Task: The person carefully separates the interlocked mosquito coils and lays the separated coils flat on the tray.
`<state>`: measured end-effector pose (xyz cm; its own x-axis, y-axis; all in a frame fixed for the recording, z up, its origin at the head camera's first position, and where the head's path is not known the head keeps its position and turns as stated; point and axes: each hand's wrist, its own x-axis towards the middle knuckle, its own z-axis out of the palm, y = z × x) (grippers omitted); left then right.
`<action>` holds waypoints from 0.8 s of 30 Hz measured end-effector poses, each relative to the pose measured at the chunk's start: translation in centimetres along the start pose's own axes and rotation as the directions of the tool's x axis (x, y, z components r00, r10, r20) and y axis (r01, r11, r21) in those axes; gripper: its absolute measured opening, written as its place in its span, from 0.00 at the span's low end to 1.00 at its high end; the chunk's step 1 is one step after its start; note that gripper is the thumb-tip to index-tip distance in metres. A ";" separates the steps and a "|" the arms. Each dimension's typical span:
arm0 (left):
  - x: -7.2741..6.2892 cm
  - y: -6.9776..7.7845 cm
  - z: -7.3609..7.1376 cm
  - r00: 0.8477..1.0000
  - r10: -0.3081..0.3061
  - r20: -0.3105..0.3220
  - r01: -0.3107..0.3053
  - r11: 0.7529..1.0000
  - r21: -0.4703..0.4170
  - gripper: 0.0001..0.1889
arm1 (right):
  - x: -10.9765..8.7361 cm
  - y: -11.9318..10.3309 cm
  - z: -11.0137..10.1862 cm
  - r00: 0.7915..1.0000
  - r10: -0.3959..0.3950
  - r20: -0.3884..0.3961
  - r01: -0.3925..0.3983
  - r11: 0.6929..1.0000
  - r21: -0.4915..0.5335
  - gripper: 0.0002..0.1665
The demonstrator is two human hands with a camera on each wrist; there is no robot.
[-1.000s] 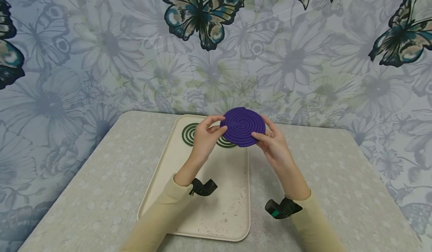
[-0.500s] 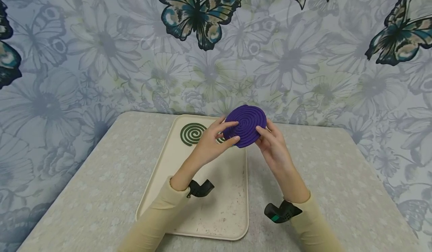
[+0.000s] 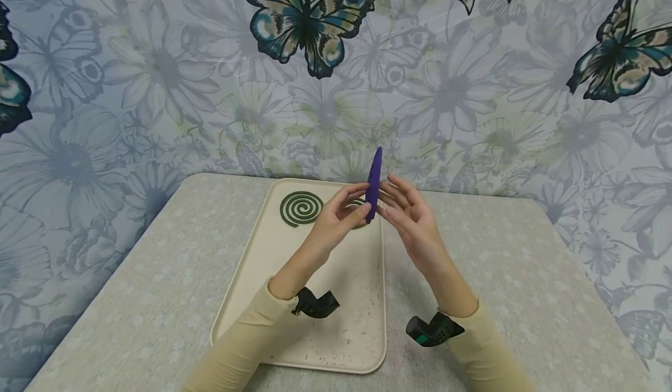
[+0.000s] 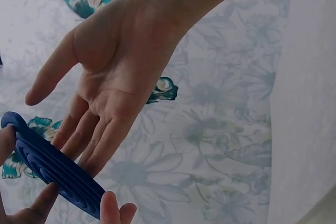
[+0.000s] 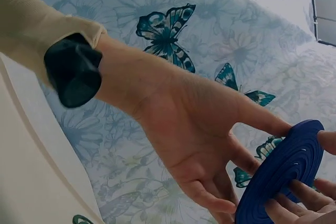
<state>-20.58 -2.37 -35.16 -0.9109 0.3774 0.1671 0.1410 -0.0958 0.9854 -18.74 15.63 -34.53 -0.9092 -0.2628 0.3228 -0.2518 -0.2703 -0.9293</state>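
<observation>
A flat purple mosquito coil, tightly wound into a disc, is held up edge-on above the tray's far right corner. My left hand pinches it between thumb and fingers; in the right wrist view that left hand has its thumb on the disc's edge. Facing it, my right hand has loosely spread fingers at the other face of the coil. The left wrist view shows this right hand palm-on, thumb apart from the coil. One green spiral coil lies on the tray; another is mostly hidden behind the left hand.
A cream tray with small dark specks lies lengthwise on the pale patterned table. Behind the table hangs a floral cloth with butterflies. Each wrist wears a black camera, such as the right one.
The purple coil has turned from face-on to edge-on. My right hand has loosened its pinch and its fingers have spread, while the left has come to grip the disc's near edge.
</observation>
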 end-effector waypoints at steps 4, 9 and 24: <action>-0.1 0.1 0.2 1.000 -0.010 -0.014 0.010 1.000 -0.007 0.22 | 0.0 0.2 0.2 1.000 -0.020 -0.012 0.020 0.999 -0.042 0.34; -0.1 -0.2 0.3 1.000 -0.018 -0.021 0.018 1.000 0.026 0.24 | 0.1 0.6 0.3 0.999 -0.022 -0.029 0.020 0.996 -0.089 0.35; 0.0 -0.7 1.0 0.992 0.017 -0.123 -0.020 0.999 -0.025 0.22 | 0.2 1.3 1.1 0.985 -0.039 -0.168 0.043 0.999 0.016 0.34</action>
<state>-20.29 -1.37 -35.81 -0.9491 0.2597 0.1780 0.1494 -0.1262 0.9807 -18.88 14.24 -35.50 -0.9414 -0.0926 0.3243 -0.2849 -0.2961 -0.9117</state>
